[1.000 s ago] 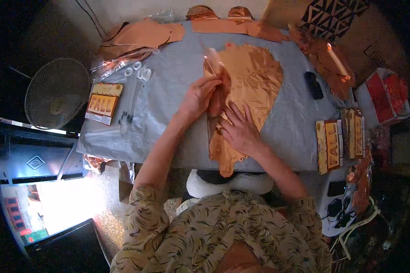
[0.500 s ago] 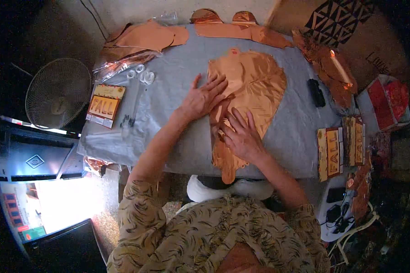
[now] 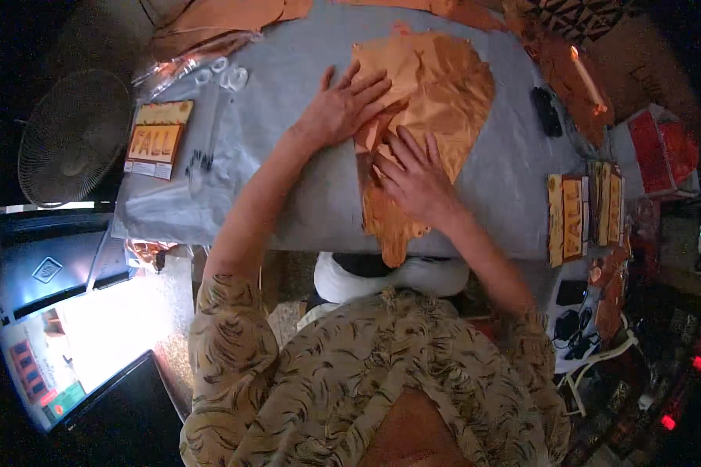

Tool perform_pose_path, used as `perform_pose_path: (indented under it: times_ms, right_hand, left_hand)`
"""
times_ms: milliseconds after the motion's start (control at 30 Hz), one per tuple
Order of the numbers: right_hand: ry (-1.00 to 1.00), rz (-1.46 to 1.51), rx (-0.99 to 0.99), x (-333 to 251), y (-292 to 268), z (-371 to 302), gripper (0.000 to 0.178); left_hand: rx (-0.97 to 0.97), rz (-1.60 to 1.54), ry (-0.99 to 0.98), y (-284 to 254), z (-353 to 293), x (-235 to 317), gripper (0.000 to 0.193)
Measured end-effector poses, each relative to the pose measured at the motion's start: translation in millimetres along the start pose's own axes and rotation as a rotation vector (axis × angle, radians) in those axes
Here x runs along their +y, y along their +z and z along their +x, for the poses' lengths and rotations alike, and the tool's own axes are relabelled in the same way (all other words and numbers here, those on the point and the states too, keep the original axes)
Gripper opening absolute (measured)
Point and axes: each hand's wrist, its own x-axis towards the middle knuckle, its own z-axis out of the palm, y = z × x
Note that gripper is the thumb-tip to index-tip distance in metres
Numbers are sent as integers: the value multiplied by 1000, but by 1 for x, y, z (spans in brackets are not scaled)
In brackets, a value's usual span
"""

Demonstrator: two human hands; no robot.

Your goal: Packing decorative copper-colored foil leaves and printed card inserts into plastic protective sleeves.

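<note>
A flat, wrinkled copper-orange foil balloon [image 3: 448,89] lies on the grey-covered table in front of me, its narrow tail end reaching past the near edge. My left hand [image 3: 339,113] rests on its left side with the fingers spread, the fingertips on the foil. Close by, a little nearer to me, my right hand [image 3: 419,175] lies palm down on the lower part, fingers apart. Between the two hands the foil's left edge looks folded or creased. Neither hand grips anything that I can see.
More flat copper foil pieces [image 3: 226,17] lie along the far edge. White ribbon rolls [image 3: 230,76] and a yellow-orange printed package [image 3: 157,140] are on the left, beside a fan [image 3: 74,138]. A black object [image 3: 547,113] and more packages [image 3: 568,218] lie on the right.
The whole view has shifted, so the table sits higher in the picture. Both hands stay on the foil balloon in nearly the same places, fingers still spread.
</note>
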Motion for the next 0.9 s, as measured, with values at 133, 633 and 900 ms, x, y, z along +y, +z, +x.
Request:
perform_pose_path:
  times_ms: [133,633,900]
  right_hand:
    - [-46,-2,2,-9,1,-3,35]
    - [-105,221,-177,-51,-10,-47,46]
    - [-138,303,-140,-52,-15,-43,49]
  left_hand:
    - [34,-115,-92,14,-5,0,51]
    - [79,-172,-140,8,-10,10,73]
    - [93,-183,-130,-1,-10,9,99]
